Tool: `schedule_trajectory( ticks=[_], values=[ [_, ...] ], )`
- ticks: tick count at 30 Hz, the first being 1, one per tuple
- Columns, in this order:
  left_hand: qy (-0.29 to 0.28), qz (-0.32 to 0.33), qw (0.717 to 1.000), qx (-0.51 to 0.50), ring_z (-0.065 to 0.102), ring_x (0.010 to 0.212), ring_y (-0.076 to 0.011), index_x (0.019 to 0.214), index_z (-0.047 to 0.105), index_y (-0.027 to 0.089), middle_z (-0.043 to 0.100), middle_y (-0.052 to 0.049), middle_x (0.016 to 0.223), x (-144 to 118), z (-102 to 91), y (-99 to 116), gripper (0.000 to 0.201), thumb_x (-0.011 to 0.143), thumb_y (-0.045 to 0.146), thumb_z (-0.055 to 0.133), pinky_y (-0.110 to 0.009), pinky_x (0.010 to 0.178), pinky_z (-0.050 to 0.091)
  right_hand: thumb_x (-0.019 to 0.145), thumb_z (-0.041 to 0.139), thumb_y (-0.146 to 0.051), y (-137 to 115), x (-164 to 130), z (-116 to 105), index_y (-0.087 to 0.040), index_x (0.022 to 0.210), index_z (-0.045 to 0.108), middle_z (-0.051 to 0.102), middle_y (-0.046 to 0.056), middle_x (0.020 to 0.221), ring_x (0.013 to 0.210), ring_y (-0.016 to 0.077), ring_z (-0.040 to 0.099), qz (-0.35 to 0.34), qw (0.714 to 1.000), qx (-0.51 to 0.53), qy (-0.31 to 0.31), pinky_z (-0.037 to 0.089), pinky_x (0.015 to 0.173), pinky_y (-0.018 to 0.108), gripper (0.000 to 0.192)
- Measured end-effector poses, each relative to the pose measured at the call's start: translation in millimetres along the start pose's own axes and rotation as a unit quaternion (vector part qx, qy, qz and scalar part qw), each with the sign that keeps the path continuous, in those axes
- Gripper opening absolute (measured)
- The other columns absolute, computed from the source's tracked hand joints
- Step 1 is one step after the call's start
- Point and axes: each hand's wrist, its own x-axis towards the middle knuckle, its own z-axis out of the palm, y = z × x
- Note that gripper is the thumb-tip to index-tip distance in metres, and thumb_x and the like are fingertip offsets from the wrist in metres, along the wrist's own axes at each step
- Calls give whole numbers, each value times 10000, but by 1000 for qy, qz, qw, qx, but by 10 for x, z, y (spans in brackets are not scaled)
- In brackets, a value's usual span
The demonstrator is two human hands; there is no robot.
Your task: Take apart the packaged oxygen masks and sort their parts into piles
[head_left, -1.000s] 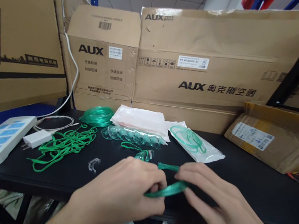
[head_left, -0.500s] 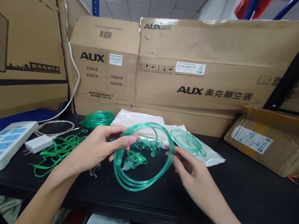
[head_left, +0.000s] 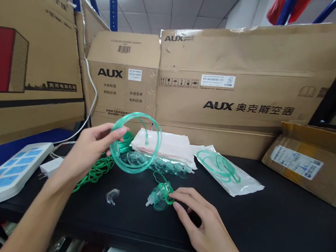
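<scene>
My left hand [head_left: 95, 144] pinches a coil of green clear tubing [head_left: 156, 150] between thumb and fingers, holding it upright above the table. One tube end with a connector hangs inside the loop. My right hand [head_left: 196, 214] has thumb and fingertips at the right edge of a small clear-green oxygen mask [head_left: 162, 196] with a green elastic strap, which lies on the black table. The fingertips appear to pinch the edge and strap. To the left of the mask lie thin bent metal strips [head_left: 112, 196]. A row of clear mask pieces [head_left: 164, 165] lies behind the coil.
Green elastic cords [head_left: 96, 172] and another tubing coil [head_left: 126, 141] lie at left, near a white power strip [head_left: 15, 169]. White packets [head_left: 171, 144] and a bagged tubing set [head_left: 230, 175] lie behind. Cardboard walls [head_left: 252, 84] enclose the back; a taped box [head_left: 316, 164] stands right.
My left hand has carried the tubing coil up and leftward. My right hand has left the coil's right side and come down to the mask. The view has shifted slightly.
</scene>
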Motion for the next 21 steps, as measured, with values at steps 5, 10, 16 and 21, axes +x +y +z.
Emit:
schedule_trajectory(
  ticks=[5, 10, 16, 21],
  values=[
    [66, 44, 970, 228, 562, 581, -127, 994, 770, 213, 702, -1, 818, 572, -388, -136, 452, 858, 630, 658, -224, 548, 439, 1017, 538, -264, 9, 16, 0, -262, 1084, 750, 699, 50, 1125, 1020, 193, 675, -4, 1000, 21, 17, 516, 889, 304, 222],
    [94, 69, 899, 421, 696, 840, -259, 1138, 750, 187, 753, -50, 871, 1089, -505, -330, 509, 942, 586, 501, -302, 771, 489, 1007, 549, -265, 22, 15, -12, -262, 1062, 762, 712, 49, 1094, 981, 192, 680, 4, 999, 42, 17, 533, 855, 304, 220],
    [-97, 43, 846, 523, 714, 1053, -339, 993, 822, 252, 802, -105, 1050, 1218, -346, -967, 381, 829, 546, 644, -343, 888, 501, 1009, 553, -261, 31, 7, -12, -266, 1079, 761, 710, 51, 1095, 998, 197, 679, 2, 999, 43, 16, 521, 884, 316, 220],
    [-190, 10, 819, 541, 699, 1135, -335, 1183, 794, 268, 783, -86, 1193, 1223, -354, -1187, 630, 899, 708, 444, -355, 948, 498, 1006, 562, -244, 29, 15, -33, -260, 1042, 755, 709, 49, 1079, 986, 194, 678, -4, 999, 50, 17, 510, 878, 313, 198]
  ],
)
